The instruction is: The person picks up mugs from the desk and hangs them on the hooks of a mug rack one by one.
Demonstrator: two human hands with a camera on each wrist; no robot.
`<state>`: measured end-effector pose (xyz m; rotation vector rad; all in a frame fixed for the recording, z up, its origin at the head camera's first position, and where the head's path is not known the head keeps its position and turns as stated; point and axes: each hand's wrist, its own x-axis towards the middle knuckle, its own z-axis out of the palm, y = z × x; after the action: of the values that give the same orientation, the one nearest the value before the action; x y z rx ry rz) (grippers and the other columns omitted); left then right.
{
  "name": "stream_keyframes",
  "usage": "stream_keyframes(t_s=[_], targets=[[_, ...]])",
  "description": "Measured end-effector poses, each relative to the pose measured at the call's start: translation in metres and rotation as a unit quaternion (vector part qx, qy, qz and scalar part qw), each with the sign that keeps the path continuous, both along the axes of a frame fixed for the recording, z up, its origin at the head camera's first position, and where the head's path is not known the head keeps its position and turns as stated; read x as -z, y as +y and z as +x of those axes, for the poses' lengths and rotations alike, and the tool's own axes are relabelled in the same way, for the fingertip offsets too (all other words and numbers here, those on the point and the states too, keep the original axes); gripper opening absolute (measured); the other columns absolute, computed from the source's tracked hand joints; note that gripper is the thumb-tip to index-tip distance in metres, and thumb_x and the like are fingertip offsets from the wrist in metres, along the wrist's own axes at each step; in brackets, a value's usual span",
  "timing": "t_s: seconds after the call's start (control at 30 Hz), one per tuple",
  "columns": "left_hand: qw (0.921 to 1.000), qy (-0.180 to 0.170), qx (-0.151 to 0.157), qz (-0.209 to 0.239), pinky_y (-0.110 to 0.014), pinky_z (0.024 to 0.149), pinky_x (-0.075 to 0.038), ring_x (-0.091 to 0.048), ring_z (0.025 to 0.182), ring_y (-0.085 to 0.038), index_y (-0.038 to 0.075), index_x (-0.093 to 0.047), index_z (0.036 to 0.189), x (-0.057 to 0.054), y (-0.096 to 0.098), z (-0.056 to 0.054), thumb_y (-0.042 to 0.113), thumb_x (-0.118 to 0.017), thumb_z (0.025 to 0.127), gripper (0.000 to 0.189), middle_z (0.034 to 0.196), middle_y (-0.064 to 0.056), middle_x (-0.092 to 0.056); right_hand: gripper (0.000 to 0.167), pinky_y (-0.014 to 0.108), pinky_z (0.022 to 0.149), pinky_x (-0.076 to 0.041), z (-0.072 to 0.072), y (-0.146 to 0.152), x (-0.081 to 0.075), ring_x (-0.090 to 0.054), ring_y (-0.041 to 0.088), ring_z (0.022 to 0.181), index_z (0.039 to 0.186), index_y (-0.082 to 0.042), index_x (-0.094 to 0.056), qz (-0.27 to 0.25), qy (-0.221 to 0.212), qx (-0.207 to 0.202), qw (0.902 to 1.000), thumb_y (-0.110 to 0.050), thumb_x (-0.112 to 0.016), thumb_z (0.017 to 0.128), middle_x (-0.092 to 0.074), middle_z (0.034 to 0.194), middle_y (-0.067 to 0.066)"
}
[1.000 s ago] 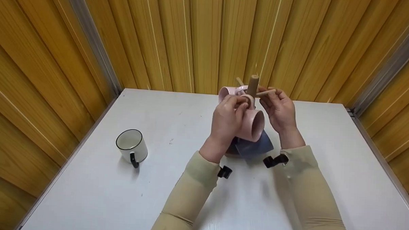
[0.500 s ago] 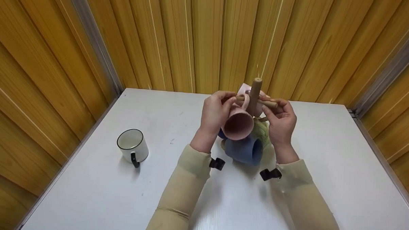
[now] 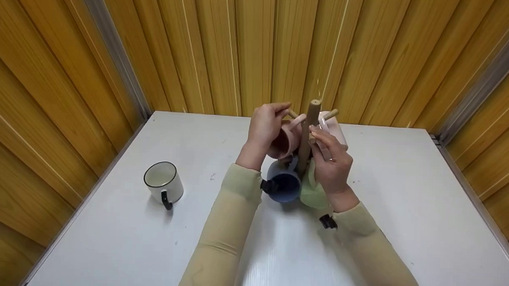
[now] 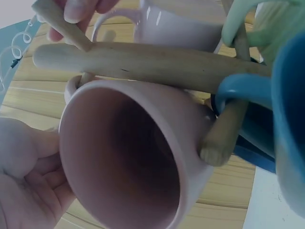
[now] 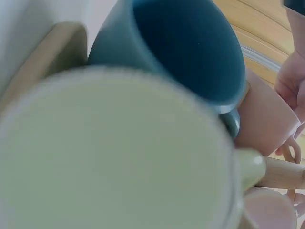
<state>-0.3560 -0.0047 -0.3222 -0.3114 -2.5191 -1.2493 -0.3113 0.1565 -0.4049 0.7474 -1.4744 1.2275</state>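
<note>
A wooden mug tree stands near the back of the table. On its upper pegs hang a pink mug at left and a paler pink mug at right. Lower down are a blue mug and a light green mug. My left hand pinches the tip of the upper left peg, beside the pink mug; that mug partly hides its fingers in the left wrist view. With thumb and fingers my right hand holds the end of a front peg.
A white mug with black rim and handle stands upright at the left of the white table. Wood-look panels enclose the back and sides.
The mug tree has turned clockwise as seen from above. Its front mugs have swung left and the rear pink mug right. My right hand has moved inward to a front peg.
</note>
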Motion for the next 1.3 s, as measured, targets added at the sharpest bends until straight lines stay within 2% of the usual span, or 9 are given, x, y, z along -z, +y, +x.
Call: stream_keyframes(t_s=[0.2, 0.4, 0.53, 0.67, 0.77, 0.87, 1.07, 1.2, 1.3], targets=[[0.9988, 0.0, 0.016, -0.047, -0.034, 0.103, -0.056, -0.069, 0.122, -0.02, 0.015, -0.074, 0.127, -0.005, -0.002, -0.012, 0.017, -0.063, 0.103, 0.027, 0.128, -0.003, -0.074, 0.031, 0.03, 0.099, -0.058, -0.005, -0.002, -0.006, -0.073, 0.018, 0.114, 0.104, 0.008, -0.075, 0.037, 0.012, -0.019, 0.9991, 0.024, -0.074, 0.078, -0.077, 0.107, 0.024], [0.9993, -0.003, 0.017, -0.034, -0.034, 0.103, -0.056, -0.069, 0.122, -0.02, 0.016, -0.075, 0.126, -0.003, -0.005, -0.014, 0.018, -0.063, 0.103, 0.027, 0.127, -0.004, -0.075, 0.034, 0.028, 0.099, -0.057, -0.008, 0.001, -0.009, -0.074, 0.015, 0.112, 0.107, 0.003, -0.078, 0.066, 0.005, 0.004, 0.9978, 0.02, -0.076, 0.078, -0.078, 0.106, 0.021], [0.9994, 0.033, -0.009, -0.01, -0.035, 0.099, -0.058, -0.072, 0.116, -0.022, 0.014, -0.077, 0.122, 0.006, -0.008, -0.012, 0.017, -0.066, 0.101, 0.024, 0.122, -0.005, -0.076, 0.032, 0.028, 0.099, -0.058, -0.008, -0.002, -0.01, -0.075, 0.016, 0.109, 0.106, 0.003, -0.079, 0.061, -0.004, 0.006, 0.9981, 0.019, -0.076, 0.078, -0.078, 0.104, 0.021], [0.9942, 0.093, -0.047, 0.025, -0.038, 0.096, -0.059, -0.073, 0.113, -0.024, 0.011, -0.077, 0.12, 0.016, -0.019, -0.007, 0.016, -0.068, 0.099, 0.023, 0.119, -0.008, -0.077, 0.029, 0.028, 0.099, -0.058, -0.007, -0.004, -0.01, -0.075, 0.016, 0.108, 0.103, 0.003, -0.079, 0.053, -0.008, 0.005, 0.9986, 0.018, -0.076, 0.079, -0.078, 0.103, 0.021], [0.9869, 0.136, -0.064, 0.06, -0.039, 0.095, -0.059, -0.074, 0.112, -0.026, 0.006, -0.076, 0.121, 0.023, -0.031, 0.001, 0.013, -0.068, 0.099, 0.024, 0.118, -0.011, -0.077, 0.028, 0.028, 0.099, -0.058, -0.007, -0.004, -0.011, -0.075, 0.014, 0.109, 0.103, 0.003, -0.08, 0.051, -0.008, 0.006, 0.9986, 0.018, -0.076, 0.078, -0.079, 0.103, 0.021], [0.982, 0.151, -0.076, 0.083, -0.039, 0.094, -0.06, -0.075, 0.109, -0.026, 0.003, -0.076, 0.121, 0.031, -0.046, 0.013, 0.014, -0.068, 0.099, 0.025, 0.116, -0.013, -0.077, 0.029, 0.027, 0.099, -0.057, -0.007, -0.002, -0.011, -0.075, 0.013, 0.109, 0.102, 0.003, -0.08, 0.052, -0.007, 0.01, 0.9986, 0.019, -0.076, 0.078, -0.078, 0.103, 0.021], [0.9843, 0.087, -0.119, 0.097, -0.039, 0.089, -0.063, -0.075, 0.108, -0.026, 0.001, -0.072, 0.125, 0.041, -0.086, 0.042, 0.018, -0.065, 0.102, 0.03, 0.12, -0.015, -0.076, 0.028, 0.025, 0.098, -0.057, -0.009, -0.002, -0.01, -0.075, 0.012, 0.108, 0.102, 0.003, -0.08, 0.055, -0.011, 0.019, 0.9983, 0.016, -0.078, 0.078, -0.079, 0.102, 0.02], [0.9797, 0.038, -0.171, 0.097, -0.044, 0.102, -0.057, -0.069, 0.121, -0.031, 0.001, -0.066, 0.134, 0.043, -0.123, 0.063, 0.021, -0.063, 0.104, 0.037, 0.129, -0.016, -0.072, 0.028, 0.026, 0.098, -0.057, -0.009, -0.004, -0.009, -0.074, 0.011, 0.109, 0.102, 0.003, -0.08, 0.051, -0.014, 0.013, 0.9985, 0.017, -0.077, 0.078, -0.079, 0.102, 0.021], [0.9701, -0.002, -0.224, 0.094, -0.047, 0.115, -0.046, -0.058, 0.136, -0.033, 0.0, -0.057, 0.144, 0.047, -0.154, 0.078, 0.024, -0.061, 0.105, 0.046, 0.139, -0.017, -0.066, 0.029, 0.026, 0.098, -0.057, -0.009, -0.005, -0.008, -0.074, 0.01, 0.109, 0.102, 0.003, -0.08, 0.05, -0.014, 0.01, 0.9986, 0.018, -0.077, 0.078, -0.078, 0.102, 0.021]])
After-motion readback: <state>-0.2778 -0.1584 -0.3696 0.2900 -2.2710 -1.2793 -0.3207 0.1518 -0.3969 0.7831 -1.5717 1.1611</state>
